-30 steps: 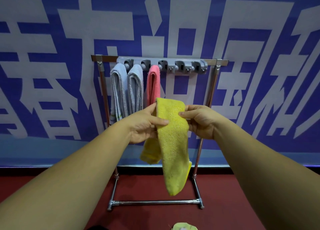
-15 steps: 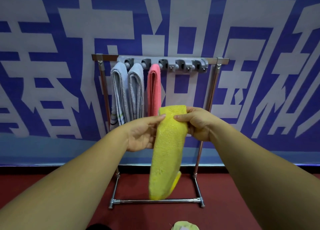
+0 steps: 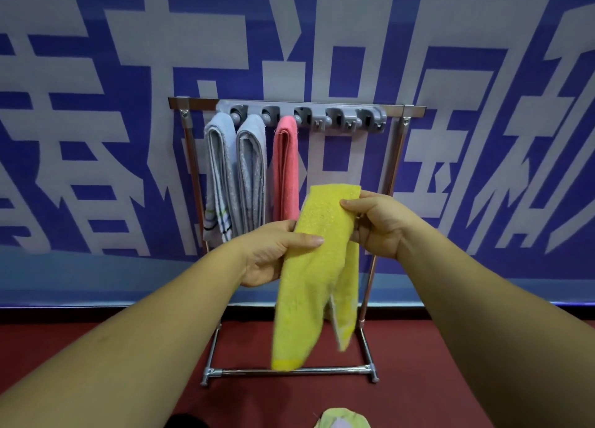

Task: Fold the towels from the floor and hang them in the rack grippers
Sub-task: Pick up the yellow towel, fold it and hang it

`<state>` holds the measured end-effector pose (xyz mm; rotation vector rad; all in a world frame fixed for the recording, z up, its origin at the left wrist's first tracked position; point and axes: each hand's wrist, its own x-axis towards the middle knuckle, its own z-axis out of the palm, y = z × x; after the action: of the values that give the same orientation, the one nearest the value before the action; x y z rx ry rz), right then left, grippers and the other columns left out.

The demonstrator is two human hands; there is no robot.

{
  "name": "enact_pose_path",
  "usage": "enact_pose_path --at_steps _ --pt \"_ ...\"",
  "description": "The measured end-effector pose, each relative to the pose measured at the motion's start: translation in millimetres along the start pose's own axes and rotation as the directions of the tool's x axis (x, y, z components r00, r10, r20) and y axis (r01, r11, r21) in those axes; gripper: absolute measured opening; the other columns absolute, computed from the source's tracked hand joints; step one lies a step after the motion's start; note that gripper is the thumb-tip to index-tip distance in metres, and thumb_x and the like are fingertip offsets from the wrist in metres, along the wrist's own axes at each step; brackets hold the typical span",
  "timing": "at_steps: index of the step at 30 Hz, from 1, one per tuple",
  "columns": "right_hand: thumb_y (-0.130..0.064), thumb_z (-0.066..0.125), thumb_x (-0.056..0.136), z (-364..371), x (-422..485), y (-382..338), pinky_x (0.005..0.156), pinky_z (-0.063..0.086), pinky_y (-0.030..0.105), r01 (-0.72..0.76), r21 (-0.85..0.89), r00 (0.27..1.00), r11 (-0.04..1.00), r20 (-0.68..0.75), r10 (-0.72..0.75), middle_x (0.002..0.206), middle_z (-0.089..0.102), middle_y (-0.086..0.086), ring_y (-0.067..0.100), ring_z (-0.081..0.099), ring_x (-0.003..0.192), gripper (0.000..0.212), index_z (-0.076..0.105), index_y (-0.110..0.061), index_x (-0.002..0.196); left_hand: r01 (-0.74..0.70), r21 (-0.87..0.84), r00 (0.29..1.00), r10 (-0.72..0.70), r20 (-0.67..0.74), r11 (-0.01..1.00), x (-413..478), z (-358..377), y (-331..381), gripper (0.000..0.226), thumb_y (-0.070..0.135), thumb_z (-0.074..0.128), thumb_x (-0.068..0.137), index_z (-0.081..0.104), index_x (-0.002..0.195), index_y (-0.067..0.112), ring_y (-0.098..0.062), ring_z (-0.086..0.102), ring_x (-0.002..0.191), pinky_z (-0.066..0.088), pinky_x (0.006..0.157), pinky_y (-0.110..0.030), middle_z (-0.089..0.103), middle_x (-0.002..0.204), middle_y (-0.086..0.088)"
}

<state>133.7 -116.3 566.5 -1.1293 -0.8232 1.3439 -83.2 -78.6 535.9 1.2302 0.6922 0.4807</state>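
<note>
The yellow towel (image 3: pixel 317 266) is off the floor (image 3: pixel 96 347) and held up in front of the rack (image 3: pixel 399 157), folded lengthwise into a long narrow strip whose layers hang down and part a little near the bottom, so the fold looks nearly done but not quite even. The left hand (image 3: pixel 273 253) grips the strip partway down its left edge, thumb across the front and fingers clamped behind it. The right hand (image 3: pixel 376 221) pinches the upper right edge, thumb on the front and fingers (image 3: pixel 373 197) closed on the back, just below the top of the strip. On the gripper bar (image 3: pixel 322 118), 2 grey towels (image 3: pixel 238 176) and 1 pink towel (image 3: pixel 286 169) hang from the 3 leftmost slots; the 2 slots on the right, starting with the free slot (image 3: pixel 336 121) beside the pink towel, hold nothing. The step in hand seems to be finishing the fold before hanging. The next move likely calls for squaring the layers, then lifting the top end well above where it is now and pushing it into that free slot, keeping the fold pinched so it does not open. A pale towel (image 3: pixel 341 419) lies on the floor at the lower edge of the view, not yet folded. A blue banner (image 3: pixel 483 73) with large white characters fills the background.
</note>
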Motion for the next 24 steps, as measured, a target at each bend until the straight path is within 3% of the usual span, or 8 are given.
enact_pose_path --at_steps 2,6,8,11,15,17,20,24 --pt "-0.001 0.056 0.103 -2.0 1.1 -0.9 0.064 0.066 0.036 0.019 0.007 0.999 1.000 -0.029 -0.018 0.103 0.076 0.016 0.026 0.077 0.086 0.021 0.070 -0.004 0.118 0.029 0.056 0.999 -0.030 0.021 0.998 -2.8 -3.4 -4.3 0.033 0.008 0.071 0.098 0.070 0.131 0.011 -0.032 0.073 0.118 0.055 0.108 -0.049 0.075 0.129 -0.015" --pt "-0.001 0.056 0.102 -6.4 1.5 -2.1 0.071 0.066 0.037 0.045 0.053 0.997 0.998 -0.062 -0.042 0.105 0.075 0.014 0.026 0.074 0.089 0.028 0.069 -0.006 0.126 0.048 0.165 0.995 -0.061 0.078 0.985 -2.9 -11.5 -14.8 0.051 0.009 0.079 0.088 0.067 0.137 0.010 -0.034 0.070 0.125 0.050 0.114 -0.050 0.074 0.132 -0.015" --pt "-0.001 0.056 0.102 -7.9 0.8 -2.4 0.072 0.066 0.037 0.040 0.067 0.996 0.997 -0.083 -0.034 0.108 0.076 0.014 0.028 0.074 0.093 0.028 0.068 -0.006 0.127 0.037 0.159 0.998 -0.046 0.051 0.987 -3.2 -12.5 -16.6 0.043 0.005 0.078 0.090 0.067 0.132 0.009 -0.033 0.073 0.120 0.054 0.109 -0.047 0.077 0.126 -0.013" --pt "-0.001 0.056 0.102 -11.4 0.1 -4.3 0.074 0.066 0.039 0.043 0.093 0.991 0.995 -0.132 -0.030 0.100 0.078 0.012 0.027 0.076 0.090 0.026 0.068 -0.008 0.124 0.021 0.166 1.000 -0.024 0.012 0.986 -2.4 -16.4 -21.2 0.022 -0.002 0.070 0.096 0.067 0.110 0.014 -0.023 0.078 0.097 0.062 0.090 -0.036 0.081 0.103 -0.006" --pt "-0.002 0.055 0.103 -14.9 -0.5 -8.1 0.082 0.064 0.044 0.067 0.141 0.980 0.988 -0.195 -0.038 0.102 0.078 0.012 0.028 0.076 0.092 0.023 0.066 -0.010 0.122 0.104 0.248 0.990 -0.125 0.069 0.963 -3.5 -22.1 -30.1 0.052 0.013 0.084 0.085 0.067 0.133 0.004 -0.032 0.073 0.117 0.056 0.108 -0.047 0.076 0.127 -0.018" --pt "-0.002 0.055 0.103 -13.2 -0.4 -8.1 0.077 0.065 0.042 0.061 0.138 0.978 0.989 -0.204 -0.032 0.103 0.077 0.012 0.027 0.077 0.089 0.026 0.065 -0.009 0.126 0.130 0.270 0.982 -0.161 0.095 0.954 -2.6 -23.5 -31.5 0.047 0.013 0.082 0.085 0.071 0.130 0.004 -0.029 0.075 0.114 0.060 0.100 -0.040 0.076 0.127 -0.017" --pt "-0.002 0.057 0.102 -10.7 1.4 -8.2 0.066 0.066 0.039 0.055 0.135 0.969 0.989 -0.246 -0.021 0.109 0.076 0.014 0.027 0.078 0.086 0.037 0.059 -0.008 0.138 0.131 0.276 0.983 -0.161 0.088 0.952 -0.9 -20.9 -32.4 0.044 0.010 0.084 0.082 0.073 0.125 0.011 -0.028 0.076 0.108 0.061 0.090 -0.041 0.078 0.121 -0.015" --pt "-0.004 0.061 0.100 -9.7 2.3 -15.5 0.065 0.064 0.041 0.065 0.117 0.941 0.991 -0.337 -0.022 0.120 0.073 0.017 0.029 0.077 0.093 0.053 0.046 -0.007 0.151 0.133 0.311 0.981 -0.169 0.093 0.941 -0.4 -18.0 -34.2 0.039 -0.002 0.080 0.088 0.072 0.124 0.010 -0.024 0.077 0.103 0.062 0.082 -0.037 0.079 0.118 -0.012"
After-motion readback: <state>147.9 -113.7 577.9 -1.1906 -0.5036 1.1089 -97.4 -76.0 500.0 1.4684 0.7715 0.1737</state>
